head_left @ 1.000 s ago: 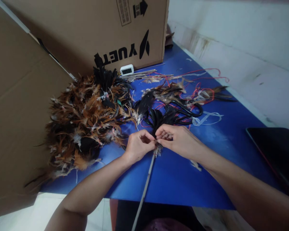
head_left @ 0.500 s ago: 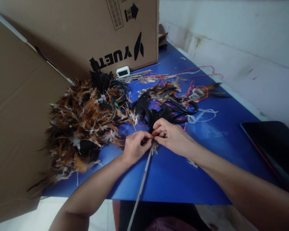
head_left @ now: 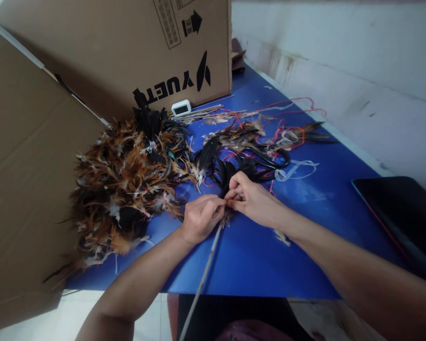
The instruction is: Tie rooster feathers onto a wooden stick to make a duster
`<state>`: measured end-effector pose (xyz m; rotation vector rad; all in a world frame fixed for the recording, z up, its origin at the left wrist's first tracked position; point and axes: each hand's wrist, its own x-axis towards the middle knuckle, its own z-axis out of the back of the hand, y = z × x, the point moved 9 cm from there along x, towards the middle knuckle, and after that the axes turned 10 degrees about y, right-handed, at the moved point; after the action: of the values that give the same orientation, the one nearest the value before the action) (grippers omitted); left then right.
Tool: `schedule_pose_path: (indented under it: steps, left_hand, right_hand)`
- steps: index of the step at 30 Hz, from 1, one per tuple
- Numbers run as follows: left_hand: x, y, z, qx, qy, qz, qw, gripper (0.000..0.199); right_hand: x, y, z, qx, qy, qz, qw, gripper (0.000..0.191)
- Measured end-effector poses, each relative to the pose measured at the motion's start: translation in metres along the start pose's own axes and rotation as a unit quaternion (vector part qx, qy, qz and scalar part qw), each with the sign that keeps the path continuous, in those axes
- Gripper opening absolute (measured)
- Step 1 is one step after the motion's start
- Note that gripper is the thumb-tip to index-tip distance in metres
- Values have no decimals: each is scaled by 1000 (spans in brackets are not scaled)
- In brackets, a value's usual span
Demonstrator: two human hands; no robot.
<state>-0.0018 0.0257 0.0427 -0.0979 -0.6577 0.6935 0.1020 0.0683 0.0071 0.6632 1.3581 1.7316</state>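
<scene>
Dark feathers (head_left: 227, 171) fan out at the far end of a thin pale stick (head_left: 206, 279), which runs down past the table's front edge. Both hands meet where the quills lie against the stick. My left hand (head_left: 203, 217) is closed in a pinch at the quill ends. From the right, my right hand (head_left: 246, 198) pinches the same spot with thumb and forefinger, its other fingers curled. Whatever lies between the fingertips is too small to make out. Left of my hands spreads a big heap of brown and black feather bunches (head_left: 128, 175).
Behind the heap stand large cardboard boxes (head_left: 110, 42), with a small white digital timer (head_left: 181, 108) before them. Black-handled scissors (head_left: 282, 161), red string (head_left: 305, 100) and loose feathers lie beyond my hands. A dark flat device (head_left: 401, 213) rests at the right of the blue table (head_left: 262, 265).
My left hand has rolled slightly over the binding spot, its fingers now more tightly curled. The stick's near end has shifted a little left. The right hand stays nearly in place.
</scene>
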Motion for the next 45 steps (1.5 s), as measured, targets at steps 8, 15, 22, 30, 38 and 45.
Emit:
schedule_pose_path:
  steps: [8,15,22,30,38,45]
  left_hand:
    - [1,-2,-1,-28,10,-4,1000,20]
    - [1,-4,0,-9,10,0,1000,19]
    - [-1,-4,-1,27,8,7,1000,20]
    - [-3,-1,-4,32,27,28,999,17]
    - [-3,0,-9,33,72,37,996,13]
    - [-1,1,-10,19,95,42,994,11]
  right_hand:
    - [-2,-4,3,-14,-23,-9,1000,31]
    - [-6,-6,9,-42,-48,-39,997,31]
    - [-6,-8,9,-44,-49,-42,997,31]
    - [-10,1,13,-83,-55,-53,994,31]
    - [-13,13,17,-192,-47,-39,979,29]
    - [-13,17,18,-244,-49,-23,968,28]
